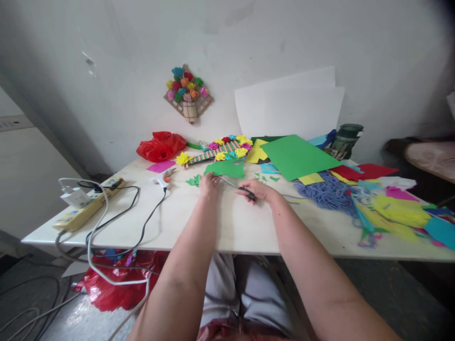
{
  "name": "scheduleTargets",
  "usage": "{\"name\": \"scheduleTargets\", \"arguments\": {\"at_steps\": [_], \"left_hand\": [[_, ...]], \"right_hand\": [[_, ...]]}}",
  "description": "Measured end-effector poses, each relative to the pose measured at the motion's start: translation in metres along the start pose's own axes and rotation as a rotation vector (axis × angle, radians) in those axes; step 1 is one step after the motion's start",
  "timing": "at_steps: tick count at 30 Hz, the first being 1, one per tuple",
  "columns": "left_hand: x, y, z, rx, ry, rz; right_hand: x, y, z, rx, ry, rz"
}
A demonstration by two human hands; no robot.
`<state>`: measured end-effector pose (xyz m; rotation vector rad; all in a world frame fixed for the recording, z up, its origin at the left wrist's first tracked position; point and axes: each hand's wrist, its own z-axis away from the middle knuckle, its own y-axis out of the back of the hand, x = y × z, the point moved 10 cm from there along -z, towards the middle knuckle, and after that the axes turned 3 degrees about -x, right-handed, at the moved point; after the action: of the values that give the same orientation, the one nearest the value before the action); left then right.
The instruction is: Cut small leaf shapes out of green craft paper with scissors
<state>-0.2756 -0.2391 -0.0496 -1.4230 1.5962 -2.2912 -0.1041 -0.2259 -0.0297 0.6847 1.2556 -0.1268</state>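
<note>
My left hand rests on the white table with its fingers pinching the near edge of a cut piece of green paper. My right hand is closed around the black handles of a pair of scissors, whose blades point left toward the green paper. Small green scraps lie just left of my left hand. Both forearms reach out from the bottom of the view.
A glue gun and a power strip with cables lie at left. A woven strip with paper flowers, a big green sheet, blue yarn, coloured paper scraps, a red bag and a green jar crowd the back and right.
</note>
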Motion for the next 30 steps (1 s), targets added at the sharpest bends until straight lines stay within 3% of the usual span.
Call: {"name": "scheduleTargets", "arguments": {"at_steps": [16, 30], "left_hand": [[-0.007, -0.011, 0.009, -0.089, 0.049, -0.051], [0.000, -0.011, 0.008, -0.100, -0.030, -0.079]], "right_hand": [[-0.002, 0.003, -0.002, 0.041, 0.046, -0.174], [-0.007, 0.007, 0.010, -0.011, 0.057, -0.166]]}}
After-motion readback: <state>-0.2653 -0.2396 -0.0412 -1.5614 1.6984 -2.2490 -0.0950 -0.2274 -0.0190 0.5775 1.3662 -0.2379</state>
